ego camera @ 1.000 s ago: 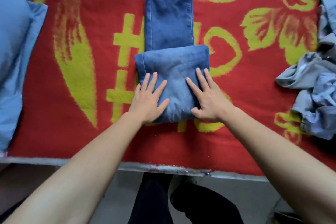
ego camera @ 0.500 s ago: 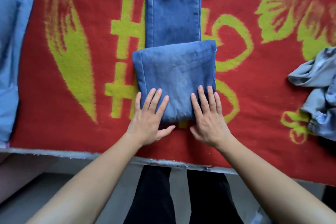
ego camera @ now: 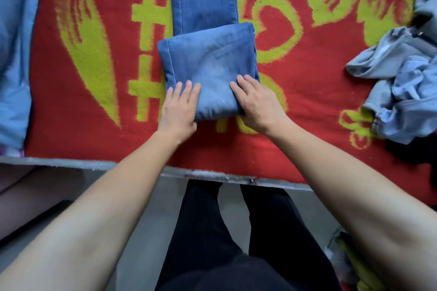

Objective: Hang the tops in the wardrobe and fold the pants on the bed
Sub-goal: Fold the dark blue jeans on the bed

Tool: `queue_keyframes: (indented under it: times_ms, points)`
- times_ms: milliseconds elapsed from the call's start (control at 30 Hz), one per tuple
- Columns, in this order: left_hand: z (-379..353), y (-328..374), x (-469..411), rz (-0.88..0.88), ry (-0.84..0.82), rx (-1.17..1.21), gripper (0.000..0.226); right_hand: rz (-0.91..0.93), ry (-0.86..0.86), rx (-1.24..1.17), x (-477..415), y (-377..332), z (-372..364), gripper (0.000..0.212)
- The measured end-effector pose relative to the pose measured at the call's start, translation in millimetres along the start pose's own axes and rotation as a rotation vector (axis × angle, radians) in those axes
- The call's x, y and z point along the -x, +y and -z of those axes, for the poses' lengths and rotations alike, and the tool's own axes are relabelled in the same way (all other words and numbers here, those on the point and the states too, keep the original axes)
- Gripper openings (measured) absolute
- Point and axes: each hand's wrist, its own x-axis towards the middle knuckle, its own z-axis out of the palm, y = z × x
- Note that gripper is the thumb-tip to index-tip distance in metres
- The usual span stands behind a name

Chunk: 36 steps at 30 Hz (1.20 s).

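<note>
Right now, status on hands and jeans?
Both on jeans, gripping near edge: left hand, right hand. Part-folded on blanket, legs flat beyond. Pile of clothes far right, clear of fold.

1. A large yellow-green sign (ego camera: 146,38), shaped like a written character, is woven into the red blanket (ego camera: 71,139) at the centre of the frame.
2. The jeans (ego camera: 208,64) cover its middle, so it cannot be read.

jeans (ego camera: 208,64): matt denim | blanket (ego camera: 94,134): fuzzy woven cloth

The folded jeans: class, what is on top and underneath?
On top of the jeans, fingers of the left hand and right hand lie. Underneath is the red blanket; the thumbs are hidden.
</note>
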Motion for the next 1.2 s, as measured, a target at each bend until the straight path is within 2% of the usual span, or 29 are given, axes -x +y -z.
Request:
queue_keyframes:
  times_ms: [133,233,333,400,467,533,600,667,700,767,867,967,1000,1067,1133,1200]
  points:
    - [28.4,9.6,29.4,0.01,-0.022,0.132,0.071,0.025,-0.135,-0.046,22.9,-1.5,33.5,0.064]
    - [49.3,23.8,66.3,0.024,-0.133,0.252,0.06,0.075,-0.207,-0.074,56.7,-5.5,59.9,0.056]
    - [69.3,33.7,94.1,-0.021,-0.238,0.319,0.047,0.104,-0.37,-0.068,80.3,-11.0,91.0,0.046]
    - [89.0,32.0,97.0,-0.01,-0.299,0.413,0.037,0.066,-0.483,-0.086,79.1,-10.3,113.6,0.033]
    - [108.3,22.2,88.2,0.025,-0.329,0.51,0.027,-0.018,-0.557,-0.184,65.4,-2.0,133.4,0.031]
    - [125.2,9.5,73.8,0.108,-0.219,0.548,0.03,-0.084,-0.478,-0.327,45.1,11.0,148.4,0.038]
    - [133.6,-3.3,58.7,0.237,0.021,0.48,0.04,-0.18,-0.223,-0.437,24.4,22.5,156.3,0.052]
    - [135.7,-12.4,46.0,0.341,0.212,0.457,0.044,-0.352,0.008,-0.535,10.6,28.5,155.9,0.051]
    - [134.5,-15.6,40.2,0.369,0.255,0.472,0.045,-0.429,0.054,-0.556,5.4,29.9,151.6,0.05]
    - [126.3,-19.4,31.1,0.361,0.232,0.49,0.047,-0.453,-0.009,-0.52,-0.4,30.3,139.2,0.053]
    - [101.4,-16.2,25.9,0.242,0.1,0.474,0.052,-0.325,-0.179,-0.381,4.1,25.9,112.3,0.066]
    - [75.4,-8.3,14.0,0.23,-0.007,0.488,0.063,-0.181,-0.145,-0.277,3.2,16.6,82.8,0.075]
    - [67.6,-4.4,6.8,0.287,-0.005,0.562,0.068,-0.153,-0.094,-0.269,0.0,12.5,72.5,0.076]
    - [60.6,1.4,-11.5,0.516,0.047,0.839,0.078,-0.205,0.003,-0.359,-10.3,5.7,56.5,0.08]
    - [54.3,-0.6,-35.9,0.761,0.093,1.163,0.087,-0.384,0.075,-0.568,-27.1,5.0,45.0,0.088]
    - [50.0,-5.4,-57.7,0.909,0.116,1.495,0.09,-0.543,0.115,-0.761,-45.2,10.1,36.8,0.098]
